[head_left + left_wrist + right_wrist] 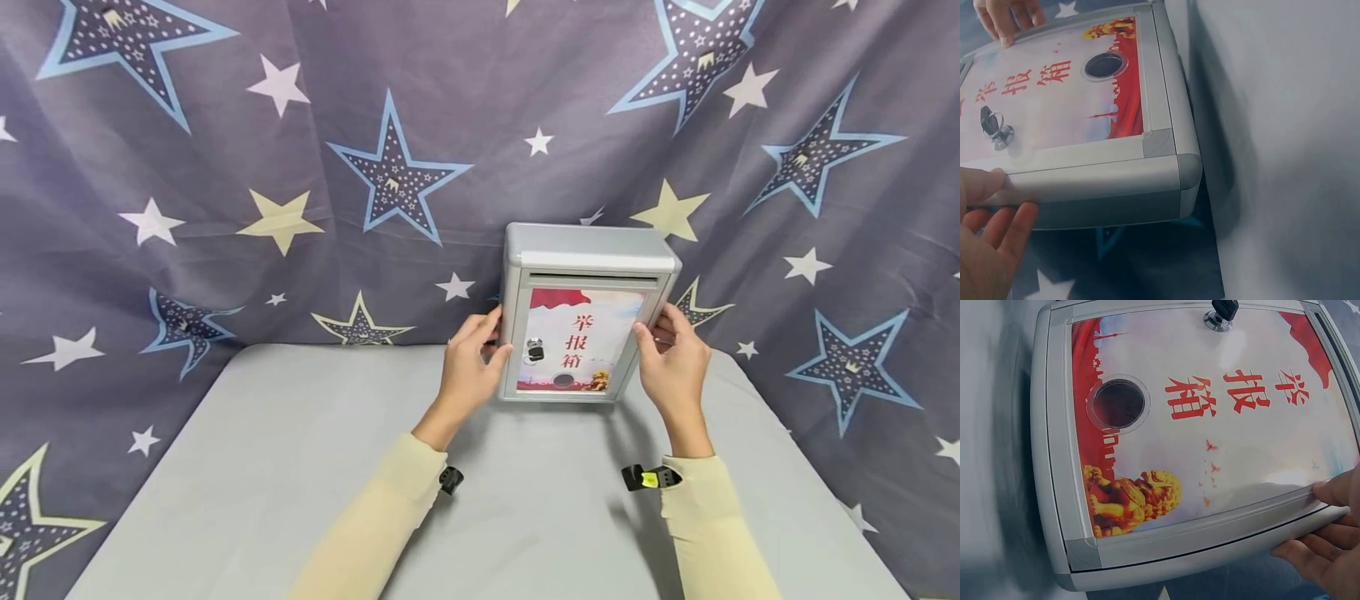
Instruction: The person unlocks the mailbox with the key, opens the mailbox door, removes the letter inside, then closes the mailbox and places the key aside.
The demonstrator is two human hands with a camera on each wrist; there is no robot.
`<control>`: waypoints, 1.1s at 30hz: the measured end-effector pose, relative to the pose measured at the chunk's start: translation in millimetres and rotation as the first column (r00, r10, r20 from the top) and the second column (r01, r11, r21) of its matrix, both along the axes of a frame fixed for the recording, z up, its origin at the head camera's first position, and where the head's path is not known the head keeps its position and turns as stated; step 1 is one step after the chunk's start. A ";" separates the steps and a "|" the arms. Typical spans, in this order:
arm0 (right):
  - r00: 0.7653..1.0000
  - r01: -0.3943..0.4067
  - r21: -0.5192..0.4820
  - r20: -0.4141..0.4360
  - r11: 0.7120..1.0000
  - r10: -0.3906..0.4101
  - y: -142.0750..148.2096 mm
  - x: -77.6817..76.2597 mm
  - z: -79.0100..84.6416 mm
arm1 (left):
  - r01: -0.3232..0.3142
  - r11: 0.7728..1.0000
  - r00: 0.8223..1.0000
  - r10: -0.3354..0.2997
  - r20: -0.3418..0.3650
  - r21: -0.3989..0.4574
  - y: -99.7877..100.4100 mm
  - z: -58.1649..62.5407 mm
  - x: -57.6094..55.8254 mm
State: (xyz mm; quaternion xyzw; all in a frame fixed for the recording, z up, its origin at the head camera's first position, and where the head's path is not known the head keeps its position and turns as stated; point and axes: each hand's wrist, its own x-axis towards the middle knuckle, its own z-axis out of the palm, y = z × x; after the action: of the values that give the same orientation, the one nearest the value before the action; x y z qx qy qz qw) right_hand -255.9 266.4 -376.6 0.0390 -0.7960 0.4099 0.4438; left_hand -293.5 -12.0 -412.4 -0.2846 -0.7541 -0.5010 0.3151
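A silver metal letter box with a slot near its top stands close to upright near the table's back edge, leaning a little in the head view. Its front carries a printed panel with red characters and a golden lion. A small key sits in the lock on the panel's left side. Near the panel's bottom is a round dark window. My left hand grips the box's left side, thumb at the front edge. On the opposite side my right hand holds it, thumb on the front frame, fingers behind.
A pale grey cloth-covered table lies under the box and forearms. Behind and around it hangs a dark curtain printed with stars, close behind the box. Black straps with small devices are at both wrists.
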 end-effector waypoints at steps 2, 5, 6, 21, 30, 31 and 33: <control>1.000 -0.007 -0.005 -0.001 1.000 0.007 -7.2 -2.5 0.7 | -0.005 1.000 1.000 0.005 -0.005 -0.002 -7.7 1.0 -0.4; 1.000 -0.019 -0.007 -0.001 1.000 0.019 -16.6 -6.6 2.3 | -0.006 1.000 1.000 0.006 -0.017 0.009 -17.9 2.9 -2.5; 1.000 -0.026 -0.006 -0.001 1.000 0.026 -19.7 -8.0 2.8 | -0.009 1.000 1.000 0.009 -0.020 0.012 -21.3 3.4 -3.5; 0.998 -0.070 -0.026 -0.003 0.997 0.070 -57.1 -21.0 4.0 | -0.003 0.999 0.999 0.004 -0.034 0.033 -62.0 4.6 -11.8; 0.996 -0.088 -0.041 0.011 0.995 0.088 -73.5 -29.4 -0.5 | -0.006 0.999 1.000 0.006 -0.013 0.054 -76.6 -3.9 -19.4; 0.996 -0.086 -0.044 0.013 0.995 0.087 -74.7 -30.3 -1.5 | -0.006 0.999 1.000 0.006 -0.009 0.050 -77.7 -4.1 -19.4; 0.996 -0.081 -0.052 0.019 0.995 0.082 -76.6 -31.8 -3.8 | -0.011 0.999 1.000 0.011 -0.001 0.039 -79.5 -5.0 -19.5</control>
State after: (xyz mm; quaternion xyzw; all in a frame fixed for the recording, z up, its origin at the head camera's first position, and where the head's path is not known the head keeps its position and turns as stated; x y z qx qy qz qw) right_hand -287.6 189.9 -380.4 0.0558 -0.7878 0.4482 0.4189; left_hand -313.1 -91.5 -417.4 -0.2743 -0.7456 -0.5138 0.3238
